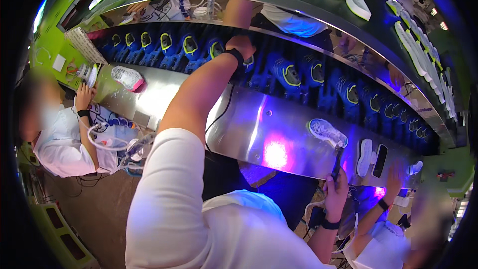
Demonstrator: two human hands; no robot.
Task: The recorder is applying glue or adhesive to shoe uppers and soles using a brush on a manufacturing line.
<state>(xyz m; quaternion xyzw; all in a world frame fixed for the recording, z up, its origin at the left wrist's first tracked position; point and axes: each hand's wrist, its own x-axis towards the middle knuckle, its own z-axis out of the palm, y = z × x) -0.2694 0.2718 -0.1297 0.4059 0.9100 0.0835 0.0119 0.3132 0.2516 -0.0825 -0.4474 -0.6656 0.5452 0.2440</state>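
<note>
White sleeve (172,184) nearest the camera; left hand (241,47) at a row of blue shoe uppers (277,69), right hand (336,195) below a pale sole (326,130).
The right fingers are closed round a dark tool (337,162), its tip at the sole's near end on the steel bench (234,134). The left fingers bend downward, partly hidden; I cannot tell whether they grip an upper. The sole looks light and springy, perhaps slick on its face, so its side edges suit holding; the uppers look soft but shaped, best taken at the heel.
</note>
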